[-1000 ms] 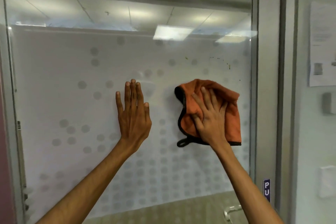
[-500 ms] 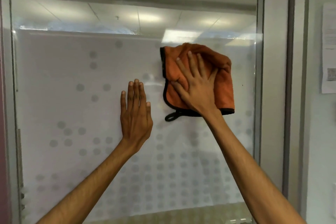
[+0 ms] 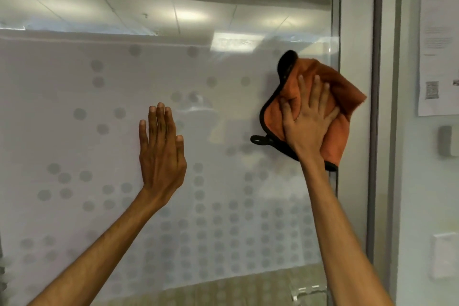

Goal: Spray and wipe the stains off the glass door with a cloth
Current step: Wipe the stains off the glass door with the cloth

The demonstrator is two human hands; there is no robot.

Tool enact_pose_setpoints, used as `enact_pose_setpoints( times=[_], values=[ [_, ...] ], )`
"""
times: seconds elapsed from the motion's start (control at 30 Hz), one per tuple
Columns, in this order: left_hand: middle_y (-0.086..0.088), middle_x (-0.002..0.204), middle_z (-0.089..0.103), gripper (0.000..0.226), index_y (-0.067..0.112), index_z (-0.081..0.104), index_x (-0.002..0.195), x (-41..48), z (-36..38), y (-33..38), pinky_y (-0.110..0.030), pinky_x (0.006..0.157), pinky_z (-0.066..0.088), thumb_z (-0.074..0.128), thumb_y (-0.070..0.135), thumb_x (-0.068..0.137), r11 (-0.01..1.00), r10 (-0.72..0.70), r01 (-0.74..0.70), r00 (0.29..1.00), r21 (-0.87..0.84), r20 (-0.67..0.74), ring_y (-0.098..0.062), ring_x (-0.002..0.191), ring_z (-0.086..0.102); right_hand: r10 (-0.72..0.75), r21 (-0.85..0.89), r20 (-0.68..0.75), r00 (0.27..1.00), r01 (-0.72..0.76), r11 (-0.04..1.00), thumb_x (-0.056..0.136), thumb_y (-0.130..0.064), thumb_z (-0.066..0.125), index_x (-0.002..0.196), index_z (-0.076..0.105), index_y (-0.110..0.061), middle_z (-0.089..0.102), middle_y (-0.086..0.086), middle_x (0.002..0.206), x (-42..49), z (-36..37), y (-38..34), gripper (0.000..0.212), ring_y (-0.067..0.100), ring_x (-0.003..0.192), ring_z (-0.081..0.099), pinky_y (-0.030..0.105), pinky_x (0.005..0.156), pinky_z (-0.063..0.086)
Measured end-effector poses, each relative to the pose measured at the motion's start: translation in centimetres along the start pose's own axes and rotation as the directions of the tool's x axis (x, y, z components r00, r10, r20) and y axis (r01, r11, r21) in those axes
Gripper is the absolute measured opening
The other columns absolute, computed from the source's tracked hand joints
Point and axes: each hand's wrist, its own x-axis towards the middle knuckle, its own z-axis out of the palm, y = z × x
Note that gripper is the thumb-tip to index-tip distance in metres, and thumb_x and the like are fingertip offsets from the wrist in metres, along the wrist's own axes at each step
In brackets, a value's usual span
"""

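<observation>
Right hand point(image 3: 308, 129) flat on the orange cloth point(image 3: 340, 131), fingers straight and spread, pressing it against the glass door point(image 3: 74, 146). No grip, palm pressure only. Cloth sits at the door's right edge, just below the top line of the frosted film, bunched and folded, with its right side overlapping the door frame point(image 3: 357, 32). Black trim runs along the cloth's left and bottom edges; a small black hanging loop point(image 3: 259, 140) sticks out at lower left, lying on the glass.

Left hand point(image 3: 161, 154) planted flat on the frosted area near mid-door, well apart from the cloth and lower than it. Fingers straight, close together, pointing up; holds nothing.

The frosted film carries a grey dot pattern, sparse up high and dense toward the bottom. Clear glass above it shows ceiling panels and lights. A metal door handle point(image 3: 308, 289) is partly visible at bottom right. Wall to the right of the frame has a paper notice point(image 3: 438, 52) with a QR code, text too blurred to read.
</observation>
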Motion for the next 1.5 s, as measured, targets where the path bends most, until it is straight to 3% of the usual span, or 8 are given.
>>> enact_pose_setpoints(
  times=[0.13,0.27,0.43,0.63,0.87,1.13,1.5],
  values=[
    [-0.015,0.166,0.004,0.057,0.0,0.007,0.156,-0.8,-0.2,0.2,-0.039,0.126,-0.001,0.021,0.02,0.104,0.997,-0.003,0.004,1.0,-0.078,0.014,-0.027,0.154,0.0,0.094,0.027,-0.014,0.995,-0.094,0.995,0.1,-0.045,0.035,0.158,0.012,-0.034,0.015,0.004,0.167,-6.5,0.6,0.7,0.063,0.025,0.154,0.009,0.06,0.12,0.007],
    [-0.015,0.166,0.002,0.058,0.0,0.004,0.155,-2.2,-0.8,0.3,-0.038,0.127,-0.001,0.023,0.019,0.104,0.989,-0.034,0.04,0.998,-0.141,0.045,-0.027,0.154,-0.001,0.073,0.012,0.032,0.997,-0.074,0.997,0.096,-0.036,0.034,0.155,-0.007,-0.038,0.016,0.007,0.166,-14.7,1.0,2.4,0.072,0.027,0.154,0.012,0.06,0.12,0.009],
    [-0.015,0.166,0.0,0.06,0.0,0.002,0.155,-4.5,-1.7,-1.2,-0.037,0.126,-0.004,0.022,0.022,0.104,0.988,-0.046,0.059,0.994,-0.143,0.096,-0.025,0.154,-0.003,0.058,-0.001,0.139,0.989,-0.059,0.998,0.091,-0.035,0.038,0.158,-0.004,-0.026,0.024,0.015,0.162,-21.8,1.0,4.0,0.08,0.033,0.15,0.021,0.065,0.116,0.019],
    [-0.015,0.165,0.003,0.059,-0.002,0.007,0.155,-4.8,-2.8,-3.4,-0.036,0.126,-0.003,0.023,0.021,0.103,0.99,-0.001,0.016,0.995,-0.141,0.105,-0.027,0.154,0.001,0.058,-0.016,0.135,0.989,-0.056,0.998,0.092,-0.05,0.034,0.157,0.019,-0.02,0.023,0.013,0.163,-13.8,0.4,2.5,0.073,0.035,0.151,0.019,0.064,0.118,0.011],
    [-0.019,0.164,0.009,0.057,-0.003,0.011,0.155,-1.5,-4.2,-6.6,-0.043,0.126,0.002,0.025,0.017,0.103,0.997,-0.002,0.007,0.997,-0.08,0.072,-0.029,0.154,0.003,-0.071,-0.008,0.036,0.997,0.072,0.997,0.095,-0.062,0.034,0.156,0.02,-0.035,0.015,0.004,0.166,-1.5,0.2,-5.7,0.068,0.03,0.154,0.008,0.07,0.114,0.003],
    [-0.02,0.164,0.012,0.056,-0.003,0.013,0.155,0.8,-6.7,-13.2,-0.049,0.125,0.004,0.025,0.02,0.104,0.999,0.015,-0.018,0.999,0.045,0.052,-0.033,0.153,0.007,-0.065,0.026,-0.024,0.998,0.066,0.997,0.094,-0.067,0.034,0.157,0.019,-0.036,0.011,0.004,0.167,-1.0,1.8,-16.3,0.071,0.03,0.155,0.003,0.073,0.112,0.004],
    [-0.019,0.164,0.013,0.056,-0.003,0.013,0.154,1.5,-10.7,-21.8,-0.05,0.125,0.006,0.024,0.02,0.104,0.998,-0.004,0.001,0.999,0.068,0.04,-0.031,0.153,0.009,-0.253,0.099,-0.042,0.966,0.256,0.961,0.092,-0.071,0.033,0.156,0.025,-0.036,0.016,0.006,0.166,-4.4,4.6,-31.6,0.073,0.033,0.154,0.008,0.076,0.111,0.002]
  ],
)
